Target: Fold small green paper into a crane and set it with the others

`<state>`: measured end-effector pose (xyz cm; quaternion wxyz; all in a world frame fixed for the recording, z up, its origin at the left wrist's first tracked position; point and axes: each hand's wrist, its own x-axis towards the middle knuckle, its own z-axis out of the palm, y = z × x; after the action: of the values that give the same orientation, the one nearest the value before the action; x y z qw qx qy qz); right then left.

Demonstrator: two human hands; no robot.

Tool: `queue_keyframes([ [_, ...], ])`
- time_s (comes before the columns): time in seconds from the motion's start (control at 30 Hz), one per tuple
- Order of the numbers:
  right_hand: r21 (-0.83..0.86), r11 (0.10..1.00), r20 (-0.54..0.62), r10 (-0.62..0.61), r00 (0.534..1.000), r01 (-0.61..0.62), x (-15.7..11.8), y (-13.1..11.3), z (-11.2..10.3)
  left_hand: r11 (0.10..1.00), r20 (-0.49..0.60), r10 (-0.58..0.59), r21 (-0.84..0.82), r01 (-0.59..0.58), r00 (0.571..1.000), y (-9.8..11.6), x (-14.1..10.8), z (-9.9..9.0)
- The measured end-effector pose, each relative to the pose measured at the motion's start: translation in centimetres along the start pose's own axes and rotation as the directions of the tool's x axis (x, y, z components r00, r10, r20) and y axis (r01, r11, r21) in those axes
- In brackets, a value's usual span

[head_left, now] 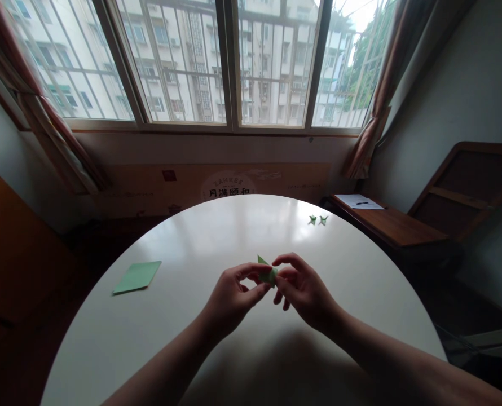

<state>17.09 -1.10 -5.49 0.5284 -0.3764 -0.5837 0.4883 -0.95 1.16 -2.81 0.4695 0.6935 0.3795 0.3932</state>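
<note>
A small piece of folded green paper [269,276] is held up over the middle of the table, one pointed flap sticking up. My left hand [239,290] pinches it from the left between thumb and fingers. From the other side, my right hand [300,288] grips its right edge with thumb and index finger, the other fingers curled loosely. My fingers cover part of the folds. Two small green origami cranes [317,220] stand side by side toward the far right of the table. On the left lies a flat square stack of green paper [137,277].
The round white table [183,237] fills the space before me. Beyond its right edge is a brown wooden surface [407,225] with a white sheet [352,201] and a pen [362,203] on it. Barred windows and a large printed box [149,183] are behind the table.
</note>
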Motion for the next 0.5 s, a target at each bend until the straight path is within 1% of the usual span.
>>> queue_keyframes([
  [0.1, -0.110, 0.993, 0.013, -0.039, 0.999, 0.040, -0.11, -0.09, -0.03, 0.997, 0.035, -0.035, -0.068, 0.037, 0.999, -0.09, 0.16, 0.16],
  [0.27, -0.185, 0.980, 0.004, -0.071, 0.997, 0.071, -0.04, -0.33, 0.02, 0.989, 0.037, -0.028, -0.146, 0.033, 0.999, -0.48, 0.31, 0.01],
  [0.37, -0.203, 0.977, -0.009, -0.071, 0.997, 0.068, 0.08, -0.41, -0.01, 0.989, 0.029, -0.019, -0.145, 0.023, 0.999, -0.62, 0.26, -0.10],
  [0.5, -0.204, 0.977, -0.023, -0.074, 0.997, 0.068, 0.16, -0.52, -0.11, 0.994, 0.024, -0.014, -0.104, 0.016, 1.000, -0.56, 0.23, -0.04],
])
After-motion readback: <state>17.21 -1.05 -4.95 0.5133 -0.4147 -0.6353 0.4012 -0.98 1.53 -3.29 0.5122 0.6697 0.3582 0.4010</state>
